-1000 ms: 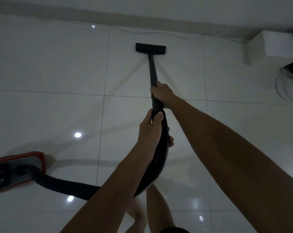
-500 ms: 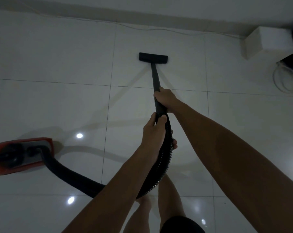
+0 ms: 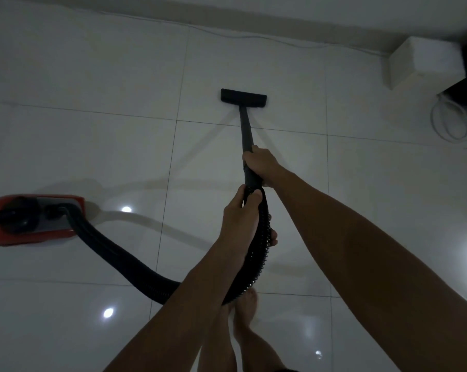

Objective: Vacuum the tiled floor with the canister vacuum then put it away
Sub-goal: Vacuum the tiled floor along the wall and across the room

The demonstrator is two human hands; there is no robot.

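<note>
The wand (image 3: 246, 130) runs lengthwise away from the person, its nozzle (image 3: 243, 98) flat on the floor (image 3: 92, 146) ahead of both grips. The right hand (image 3: 260, 163) wraps the wand; the left hand (image 3: 240, 218), just behind, seems curled round the hose (image 3: 135, 267). The canister (image 3: 33, 220) sits well left of the wand.

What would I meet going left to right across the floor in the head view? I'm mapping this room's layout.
Red vacuum canister → black hose → floor nozzle → white box by the wall → coiled white cord.
</note>
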